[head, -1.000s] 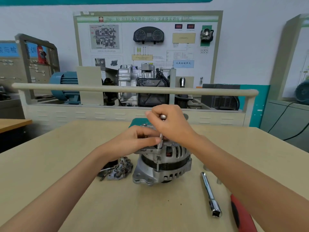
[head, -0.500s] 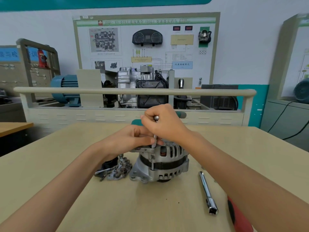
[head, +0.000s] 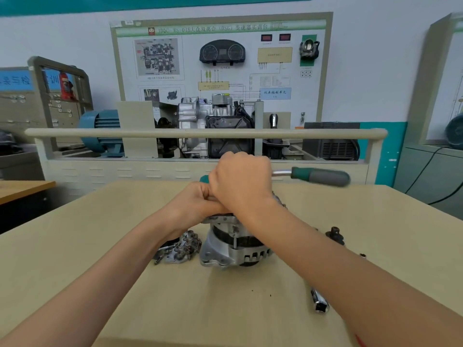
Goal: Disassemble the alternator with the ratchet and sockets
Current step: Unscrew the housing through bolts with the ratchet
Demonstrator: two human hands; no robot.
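Observation:
The silver alternator (head: 233,246) stands upright on the beige table (head: 100,246), in the middle. My right hand (head: 241,181) grips the head of the ratchet above the alternator's top. The ratchet handle (head: 320,177), green and grey, sticks out level to the right. My left hand (head: 198,204) has curled fingers and holds the alternator's top edge, touching my right hand. The socket and the bolt under my hands are hidden.
A removed dark metal part (head: 180,249) lies left of the alternator. A chrome extension bar (head: 319,301) lies at the front right, with a dark socket (head: 335,234) and a small nut (head: 362,255) further right. A training bench rail (head: 200,133) runs behind the table.
The ratchet handle, out of sight behind my right hand before, now points to the right. My right hand has closed over the tool's top. My left hand stays on the alternator.

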